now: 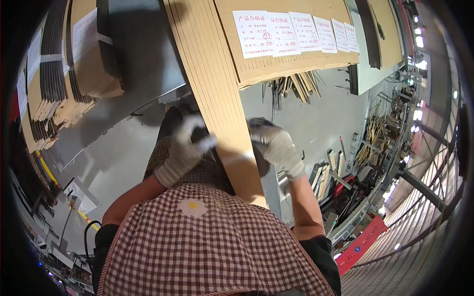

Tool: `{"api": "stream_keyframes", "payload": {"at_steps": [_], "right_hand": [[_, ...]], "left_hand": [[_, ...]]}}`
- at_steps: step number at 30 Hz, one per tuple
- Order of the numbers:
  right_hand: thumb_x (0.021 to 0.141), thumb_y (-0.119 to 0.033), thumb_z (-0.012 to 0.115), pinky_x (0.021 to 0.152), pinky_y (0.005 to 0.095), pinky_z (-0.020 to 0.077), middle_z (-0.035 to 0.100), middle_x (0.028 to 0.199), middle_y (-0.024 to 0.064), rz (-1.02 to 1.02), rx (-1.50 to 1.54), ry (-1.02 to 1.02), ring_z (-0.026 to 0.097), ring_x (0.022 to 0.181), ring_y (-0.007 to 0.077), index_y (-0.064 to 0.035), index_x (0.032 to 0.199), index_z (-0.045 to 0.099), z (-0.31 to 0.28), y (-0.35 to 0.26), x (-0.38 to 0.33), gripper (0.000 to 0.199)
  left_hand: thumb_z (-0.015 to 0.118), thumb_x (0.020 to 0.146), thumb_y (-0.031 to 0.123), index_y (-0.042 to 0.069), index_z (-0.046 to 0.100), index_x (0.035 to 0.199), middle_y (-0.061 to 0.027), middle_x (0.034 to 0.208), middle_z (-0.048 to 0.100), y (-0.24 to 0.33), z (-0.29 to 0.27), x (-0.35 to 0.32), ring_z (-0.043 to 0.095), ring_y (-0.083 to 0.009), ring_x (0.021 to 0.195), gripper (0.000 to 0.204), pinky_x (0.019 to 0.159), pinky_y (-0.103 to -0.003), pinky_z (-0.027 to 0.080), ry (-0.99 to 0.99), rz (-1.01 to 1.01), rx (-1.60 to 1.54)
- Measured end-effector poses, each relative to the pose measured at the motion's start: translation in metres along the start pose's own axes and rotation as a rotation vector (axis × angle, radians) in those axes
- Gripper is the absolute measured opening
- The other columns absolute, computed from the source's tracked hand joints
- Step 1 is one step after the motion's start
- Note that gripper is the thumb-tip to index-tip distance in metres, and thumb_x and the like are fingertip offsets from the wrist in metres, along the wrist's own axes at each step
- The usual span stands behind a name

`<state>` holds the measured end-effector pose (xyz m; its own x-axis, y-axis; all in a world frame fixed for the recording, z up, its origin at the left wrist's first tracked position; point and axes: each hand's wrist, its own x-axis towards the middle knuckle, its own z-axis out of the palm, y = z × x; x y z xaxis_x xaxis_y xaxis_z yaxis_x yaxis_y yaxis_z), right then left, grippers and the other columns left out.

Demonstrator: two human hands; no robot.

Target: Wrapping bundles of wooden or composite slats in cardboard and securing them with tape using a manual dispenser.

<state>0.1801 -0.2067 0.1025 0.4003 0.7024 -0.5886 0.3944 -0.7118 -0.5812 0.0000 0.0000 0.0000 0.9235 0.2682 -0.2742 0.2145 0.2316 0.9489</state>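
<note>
Beside a tan board (217,84), the left hand (183,149) is held half-spread, empty. A dark object (258,121) (blurred) is gripped by the right hand (282,149).

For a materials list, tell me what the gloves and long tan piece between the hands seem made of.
Gloves: probably knitted yarn, matte and pale, given ribbed cuffs. Long tan piece: perhaps wood or fibreboard, smooth and matte, given its straight edges and dark lengthwise lines.
</note>
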Motion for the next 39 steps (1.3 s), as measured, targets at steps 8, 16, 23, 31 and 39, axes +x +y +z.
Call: {"api": "stream_keyframes", "payload": {"at_steps": [8, 16, 23, 31, 39], "right_hand": [[0.081, 0.0, 0.061, 0.094, 0.0442, 0.0539, 0.068, 0.119, 0.0217, -0.168, -0.031, 0.479, 0.066, 0.108, 0.0405, -0.0012, 0.116, 0.068, 0.024, 0.007, 0.009, 0.036], [0.079, 0.007, 0.059, 0.08, 0.0457, 0.0559, 0.069, 0.106, 0.0212, -0.178, -0.148, 0.432, 0.067, 0.091, 0.0405, -0.0069, 0.137, 0.06, -0.007, -0.011, -0.028, 0.06], [0.082, -0.001, 0.062, 0.063, 0.039, 0.0536, 0.069, 0.094, 0.0097, -0.524, -0.591, -0.02, 0.068, 0.07, 0.0264, -0.0155, 0.146, 0.054, -0.038, -0.127, -0.006, 0.066], [0.09, -0.03, 0.067, 0.064, 0.0425, 0.0478, 0.057, 0.068, 0.0043, -0.261, -0.583, 0.391, 0.059, 0.063, 0.0262, -0.0144, 0.098, 0.068, -0.043, -0.024, 0.038, 0.017], [0.075, -0.023, 0.084, 0.089, 0.0501, 0.0491, 0.058, 0.116, 0.0215, -0.161, -0.111, 0.884, 0.058, 0.107, 0.04, -0.0046, 0.125, 0.06, 0.062, -0.078, 0.041, 0.058]], "left_hand": [[0.056, 0.104, 0.017, 0.002, 0.046, 0.139, -0.0128, 0.127, 0.06, 0.02, 0.028, 0.056, 0.06, -0.0186, 0.114, 0.039, 0.098, -0.03, 0.051, 0.103, -0.144, -0.529], [0.074, 0.091, 0.011, 0.013, 0.028, 0.153, -0.0124, 0.139, 0.045, 0.035, 0.041, 0.027, 0.05, -0.027, 0.127, 0.077, 0.102, -0.036, 0.053, 0.215, -0.101, -0.596], [0.082, 0.085, 0.013, 0.003, 0.059, 0.106, -0.0062, 0.089, 0.065, 0.098, 0.028, -0.02, 0.064, -0.0136, 0.083, 0.033, 0.077, -0.031, 0.054, 0.185, 0.089, 0.104], [0.066, 0.092, 0.003, 0.006, 0.063, 0.097, -0.0014, 0.083, 0.061, 0.001, -0.012, 0.016, 0.059, -0.0097, 0.08, 0.006, 0.071, -0.025, 0.051, 0.249, -0.1, -0.088], [0.067, 0.093, 0.013, 0.001, 0.046, 0.146, -0.0075, 0.112, 0.066, -0.11, -0.012, 0.082, 0.064, -0.0181, 0.099, 0.059, 0.087, -0.031, 0.054, -0.095, 0.142, -0.032]]}}
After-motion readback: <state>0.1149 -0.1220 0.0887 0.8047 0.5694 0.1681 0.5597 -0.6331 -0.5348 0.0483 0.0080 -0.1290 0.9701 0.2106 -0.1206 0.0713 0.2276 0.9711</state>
